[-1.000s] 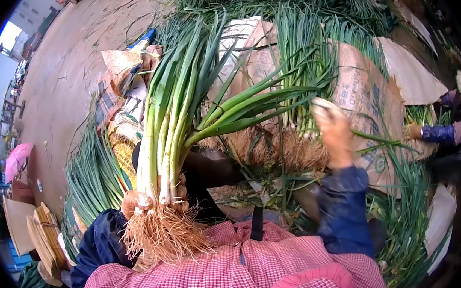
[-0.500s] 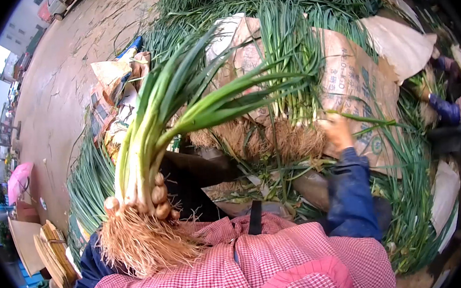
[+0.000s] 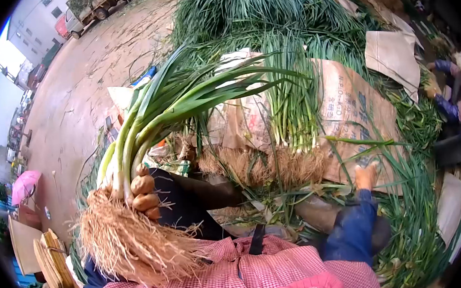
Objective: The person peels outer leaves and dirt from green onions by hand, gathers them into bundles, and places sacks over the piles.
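A thick bunch of green garlic rises in front of me at the left, long leaves arching to the right and a mass of tan roots hanging below. My left hand is wrapped round its white stems just above the roots. At the right, my right hand is over the lower part of a printed brown paper sack, close to some loose green leaves; its fingers are blurred. Left of that hand, a row of green garlic lies on the sack, roots towards me.
Large heaps of green leaves lie at the back, and more leaves run down the right. Another person's sleeve shows at the far right. A pink umbrella and wooden boards stand at the left.
My right hand has moved away from the roots of the row, right and towards me. The bunch in my left hand has shifted slightly left. The view has tilted up a little.
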A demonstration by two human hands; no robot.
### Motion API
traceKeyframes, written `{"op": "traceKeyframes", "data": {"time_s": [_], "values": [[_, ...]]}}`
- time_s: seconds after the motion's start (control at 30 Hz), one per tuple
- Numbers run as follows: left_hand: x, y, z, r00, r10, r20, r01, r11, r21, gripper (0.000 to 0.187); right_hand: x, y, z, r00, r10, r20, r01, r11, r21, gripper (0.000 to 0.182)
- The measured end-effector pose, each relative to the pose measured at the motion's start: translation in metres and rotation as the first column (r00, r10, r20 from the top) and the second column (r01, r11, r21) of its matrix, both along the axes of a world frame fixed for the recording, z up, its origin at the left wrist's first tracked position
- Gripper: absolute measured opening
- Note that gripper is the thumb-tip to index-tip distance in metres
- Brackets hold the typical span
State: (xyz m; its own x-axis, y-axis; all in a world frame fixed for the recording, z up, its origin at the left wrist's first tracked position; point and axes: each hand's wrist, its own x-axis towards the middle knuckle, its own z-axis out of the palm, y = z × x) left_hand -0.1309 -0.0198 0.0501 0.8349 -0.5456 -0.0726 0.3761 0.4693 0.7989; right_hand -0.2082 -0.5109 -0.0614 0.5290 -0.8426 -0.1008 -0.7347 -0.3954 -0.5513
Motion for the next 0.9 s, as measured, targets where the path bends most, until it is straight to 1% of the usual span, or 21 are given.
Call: {"op": "traceKeyframes", "data": {"time_s": [0.03, 0.07, 0.1, 0.13, 0.17, 0.23, 0.3, 0.33, 0.37, 0.4, 0.47, 0.5, 0.57, 0.63, 0.67, 0.7, 0.73, 0.77, 0.83, 0.87, 0.9], "values": [[0.0, -0.001, 0.001, 0.998, -0.021, 0.052, 0.02, 1.0, 0.025, 0.034, -0.003, 0.012, 0.007, 0.996, 0.045, -0.076, -0.049, 0.998, -0.048, 0.065], [-0.001, 0.001, 0.002, 0.995, -0.021, 0.093, 0.017, 0.999, 0.046, 0.033, -0.001, 0.024, -0.005, 0.964, 0.265, -0.021, -0.261, 0.932, -0.251, 0.06], [0.0, 0.0, 0.002, 0.989, -0.032, 0.143, 0.022, 0.997, 0.071, 0.032, 0.013, 0.068, 0.033, 0.936, 0.349, 0.044, -0.351, 0.934, 0.061, 0.057], [-0.002, 0.002, 0.002, 0.979, -0.042, 0.197, 0.022, 0.995, 0.101, 0.031, 0.023, 0.108, 0.065, 0.875, 0.419, 0.242, -0.484, 0.757, 0.438, 0.055], [-0.004, 0.003, 0.003, 0.965, -0.054, 0.258, 0.021, 0.991, 0.13, 0.03, 0.027, 0.14, 0.077, 0.741, 0.443, 0.504, -0.669, 0.429, 0.607, 0.062], [-0.012, 0.009, 0.001, 0.919, -0.098, 0.381, 0.021, 0.979, 0.202, 0.028, 0.042, 0.193, 0.085, 0.638, 0.324, 0.698, -0.699, -0.137, 0.702, 0.069], [-0.022, 0.017, 0.003, 0.856, -0.17, 0.488, 0.014, 0.952, 0.307, 0.026, 0.062, 0.237, 0.08, 0.722, 0.207, 0.661, -0.618, -0.236, 0.75, 0.076], [-0.026, 0.025, 0.003, 0.83, -0.2, 0.52, 0.003, 0.935, 0.355, 0.025, 0.074, 0.25, 0.081, 0.832, 0.105, 0.544, -0.481, -0.352, 0.803, 0.078], [-0.028, 0.029, -0.003, 0.811, -0.276, 0.515, 0.024, 0.896, 0.443, 0.018, 0.07, 0.26, 0.078, 0.834, 0.106, 0.542, -0.468, -0.385, 0.795, 0.072], [-0.025, 0.032, 0.006, 0.792, -0.324, 0.517, 0.085, 0.898, 0.432, 0.017, 0.091, 0.262, 0.026, 0.77, 0.026, 0.637, -0.525, -0.542, 0.657, 0.067], [-0.032, 0.04, 0.004, 0.763, -0.423, 0.488, 0.235, 0.885, 0.401, 0.013, 0.103, 0.284, 0.035, 0.909, -0.139, 0.394, -0.407, -0.504, 0.762, 0.05], [-0.039, 0.048, 0.003, 0.891, -0.412, -0.192, 0.443, 0.88, 0.169, 0.012, 0.109, 0.295, 0.04, 0.934, -0.235, 0.271, -0.354, -0.485, 0.8, 0.044], [-0.053, 0.062, 0.03, 0.812, -0.301, -0.5, 0.426, 0.891, 0.157, 0.015, 0.127, 0.321, 0.031, 0.852, -0.251, 0.459, -0.524, -0.419, 0.742, 0.041], [-0.059, 0.102, 0.037, 0.915, -0.282, -0.288, 0.38, 0.842, 0.383, 0.029, 0.155, 0.347, 0.04, 0.731, -0.125, 0.671, -0.657, -0.396, 0.641, 0.042], [-0.064, 0.119, 0.069, 0.913, -0.183, -0.365, 0.341, 0.834, 0.434, 0.045, 0.17, 0.364, 0.048, 0.648, -0.078, 0.758, -0.71, -0.421, 0.564, 0.043], [-0.066, 0.142, 0.069, 0.928, -0.203, -0.311, 0.336, 0.818, 0.468, 0.07, 0.18, 0.382, 0.069, 0.574, -0.061, 0.817, -0.725, -0.501, 0.472, 0.043], [-0.07, 0.164, 0.096, 0.944, -0.13, -0.304, 0.277, 0.813, 0.512, 0.068, 0.192, 0.406, 0.087, 0.588, -0.037, 0.808, -0.707, -0.508, 0.492, 0.043], [-0.075, 0.191, 0.094, 0.953, -0.137, -0.271, 0.271, 0.783, 0.56, 0.067, 0.205, 0.432, 0.103, 0.521, -0.054, 0.852, -0.639, -0.687, 0.347, 0.046], [-0.097, 0.23, 0.118, 0.987, 0.082, -0.14, 0.029, 0.761, 0.648, 0.066, 0.233, 0.492, 0.143, 0.42, 0.046, 0.907, -0.529, -0.799, 0.286, 0.057], [-0.111, 0.251, 0.12, 0.987, 0.162, 0.006, -0.121, 0.709, 0.695, 0.07, 0.24, 0.518, 0.167, 0.368, 0.187, 0.911, -0.538, -0.756, 0.373, 0.064], [-0.122, 0.264, 0.125, 0.981, 0.175, 0.079, -0.184, 0.739, 0.648, 0.075, 0.223, 0.536, 0.194, 0.439, 0.305, 0.845, -0.508, -0.692, 0.513, 0.068]]}}
